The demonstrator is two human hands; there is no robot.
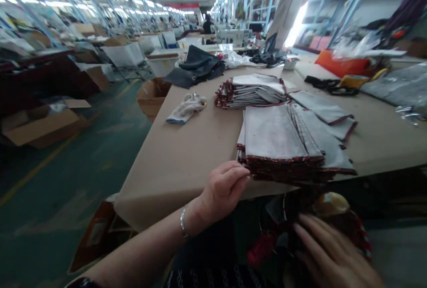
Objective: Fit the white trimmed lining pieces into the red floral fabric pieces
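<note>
My left hand (225, 188) rests at the near edge of the brown table (187, 154). Its fingertips are pinched on the lower left corner of a stack of grey fabric pieces with red trim (283, 143). My right hand (328, 252) is low at the bottom right, blurred by motion, fingers stretched over dark and red fabric (273, 243) in my lap. A second stack of the same grey pieces (253, 90) lies farther back on the table, with loose pieces (325, 112) to its right.
A white work glove (185, 107) lies on the table's left part. Dark folded cloth (196, 70) sits at the far end. Open cardboard boxes (43, 123) stand on the green floor at left. Shelving and orange and grey bundles (340, 65) line the right side.
</note>
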